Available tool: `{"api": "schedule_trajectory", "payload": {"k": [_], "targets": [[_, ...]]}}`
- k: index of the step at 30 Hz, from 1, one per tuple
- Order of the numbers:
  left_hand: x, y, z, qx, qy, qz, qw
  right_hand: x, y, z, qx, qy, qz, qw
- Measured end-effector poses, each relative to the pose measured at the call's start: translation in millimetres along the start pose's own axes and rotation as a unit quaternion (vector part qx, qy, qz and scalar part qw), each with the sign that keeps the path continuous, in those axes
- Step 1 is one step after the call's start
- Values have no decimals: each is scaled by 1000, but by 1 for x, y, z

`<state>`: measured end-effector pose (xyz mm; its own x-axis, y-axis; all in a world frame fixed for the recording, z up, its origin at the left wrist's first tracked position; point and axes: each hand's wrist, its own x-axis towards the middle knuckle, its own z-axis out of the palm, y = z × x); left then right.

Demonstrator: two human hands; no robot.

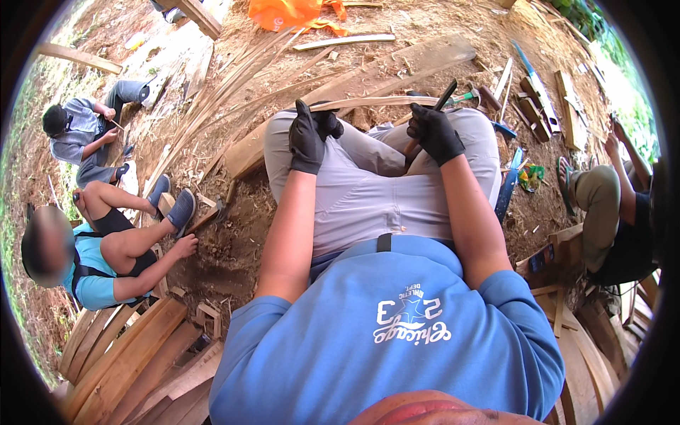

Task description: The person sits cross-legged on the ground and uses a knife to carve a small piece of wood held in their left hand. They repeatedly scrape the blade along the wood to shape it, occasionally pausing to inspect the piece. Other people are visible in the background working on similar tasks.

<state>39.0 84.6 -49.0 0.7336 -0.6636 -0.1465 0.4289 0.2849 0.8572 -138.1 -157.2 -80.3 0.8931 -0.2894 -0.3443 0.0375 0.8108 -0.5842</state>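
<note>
A thin, pale wooden strip point(375, 102) lies crosswise above my lap. My left hand point(307, 142), in a black glove, is closed around its left end, with one finger or the thumb pointing up. Near the strip's other end my right hand point(433, 132), also black-gloved, is closed on a dark, narrow, knife-like tool point(447, 93) that sticks up past the fingers. Whether the right fingers also touch the strip cannot be told. Just beyond the right hand lies a hammer point(489, 98) with a green handle section.
Long wooden strips point(234, 88) and a wide board point(432, 57) lie ahead. A blue-handled saw point(524, 57), a wooden plane point(535, 106) and a blue sheath-like item point(508, 188) sit to the right. Planks point(134, 340) are stacked at lower left. Two people sit left, another right.
</note>
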Motion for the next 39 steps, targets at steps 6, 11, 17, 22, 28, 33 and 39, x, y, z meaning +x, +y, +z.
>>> {"api": "schedule_trajectory", "payload": {"k": [6,11,17,22,28,33,39], "targets": [[-1,1,0,0,-1,4,1000,2,2,-4,2,-10,1,1000],[-1,1,0,-2,-2,3,1000,3,4,-4,-6,6,-7,1000],[-1,2,-1,-1,-8,-1,1000,6,4,-9,6,-9,0,1000],[-5,4,5,92,52,60,993,7,5,-8,5,-12,5,1000],[-1,29,16,303,131,117,937,6,12,-3,-100,70,34,992],[41,43,-21,562,130,143,804,16,19,9,-365,195,-29,910],[68,17,-26,583,184,167,773,15,39,47,-675,145,-205,693]]}}
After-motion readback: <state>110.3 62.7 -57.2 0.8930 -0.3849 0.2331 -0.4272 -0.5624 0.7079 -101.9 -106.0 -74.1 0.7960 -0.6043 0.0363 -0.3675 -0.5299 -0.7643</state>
